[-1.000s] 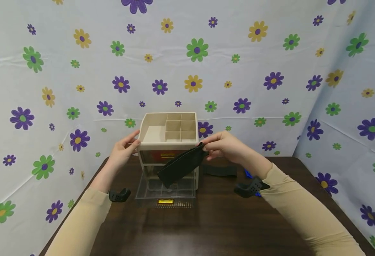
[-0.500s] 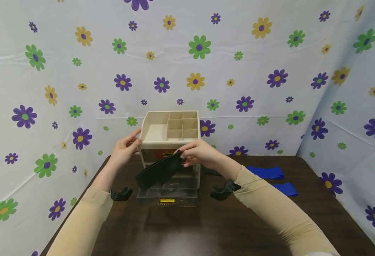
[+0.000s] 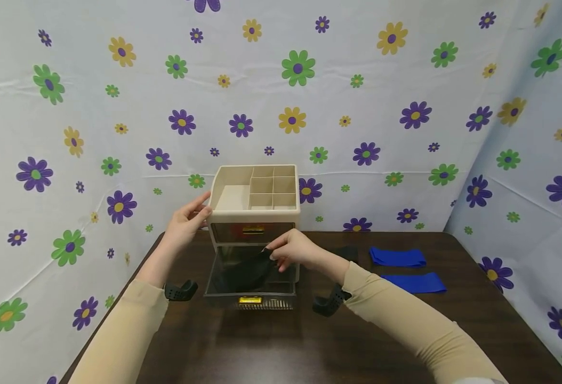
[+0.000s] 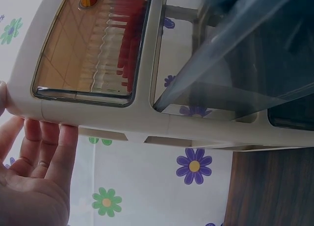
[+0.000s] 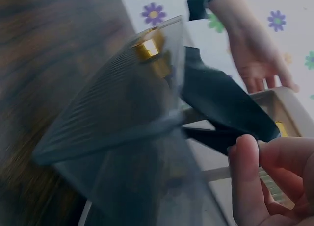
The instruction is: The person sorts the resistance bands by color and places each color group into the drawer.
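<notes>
A cream desktop drawer organizer (image 3: pixel 255 216) stands on the table, its lower clear drawer (image 3: pixel 216 294) pulled out. My right hand (image 3: pixel 296 250) pinches one end of a black loop band (image 3: pixel 249 272) between thumb and fingers. The band hangs slantwise into the open drawer, partly seen through the clear plastic; in the right wrist view its loop (image 5: pixel 221 96) spreads above the drawer rim. My left hand (image 3: pixel 185 221) holds the organizer's left upper corner, the fingers (image 4: pixel 61 150) against its side and the thumb towards the front.
Two blue bands (image 3: pixel 398 258) lie flat to the right on the dark wooden table (image 3: pixel 358 341). Another black band (image 3: pixel 345 253) lies behind my right forearm. The shut upper drawer (image 4: pixel 83 49) contains something red. A flowered cloth (image 3: pixel 295 112) hangs close behind the organizer.
My right hand has moved left and down, bringing the black band from in front of the organizer into the open drawer. The blue bands have come into fuller view. My left hand stays put.
</notes>
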`<state>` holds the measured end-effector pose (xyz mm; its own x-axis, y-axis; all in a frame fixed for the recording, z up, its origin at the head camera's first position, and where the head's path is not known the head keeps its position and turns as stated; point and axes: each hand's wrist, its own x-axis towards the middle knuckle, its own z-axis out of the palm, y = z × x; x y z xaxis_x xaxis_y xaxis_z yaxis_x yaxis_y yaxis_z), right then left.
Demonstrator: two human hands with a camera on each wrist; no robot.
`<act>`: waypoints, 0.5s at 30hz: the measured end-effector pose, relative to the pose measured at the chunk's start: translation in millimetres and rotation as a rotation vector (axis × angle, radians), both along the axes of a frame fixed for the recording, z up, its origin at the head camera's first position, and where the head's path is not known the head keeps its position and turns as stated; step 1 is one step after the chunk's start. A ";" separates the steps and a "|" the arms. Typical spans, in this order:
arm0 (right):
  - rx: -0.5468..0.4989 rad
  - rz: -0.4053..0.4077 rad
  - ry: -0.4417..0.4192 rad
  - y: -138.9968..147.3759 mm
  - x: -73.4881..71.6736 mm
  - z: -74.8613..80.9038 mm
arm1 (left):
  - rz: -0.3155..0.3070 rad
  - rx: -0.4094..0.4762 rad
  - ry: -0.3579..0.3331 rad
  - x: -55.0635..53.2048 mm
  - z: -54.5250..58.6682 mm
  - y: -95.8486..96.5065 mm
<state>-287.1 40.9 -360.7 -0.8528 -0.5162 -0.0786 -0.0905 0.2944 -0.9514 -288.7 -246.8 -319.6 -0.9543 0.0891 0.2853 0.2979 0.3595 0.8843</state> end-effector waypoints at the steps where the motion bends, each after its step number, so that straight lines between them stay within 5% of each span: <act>1: 0.037 0.001 0.030 0.0 1.2 -0.6 | 0.001 0.003 -0.005 3.3 3.4 1.7; 10: 0.253 0.107 0.240 -3.2 5.2 -0.5 | -0.005 0.021 -0.014 9.6 10.8 4.1; 15: 0.329 0.147 0.271 -6.5 6.8 4.1 | 0.002 0.006 -0.019 10.4 13.2 5.9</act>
<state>-280.3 34.4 -356.6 -0.7848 -0.6182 -0.0429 -0.3866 0.5425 -0.7458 -278.2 -240.8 -306.5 -0.9597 0.0859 0.2675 0.2804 0.3543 0.8921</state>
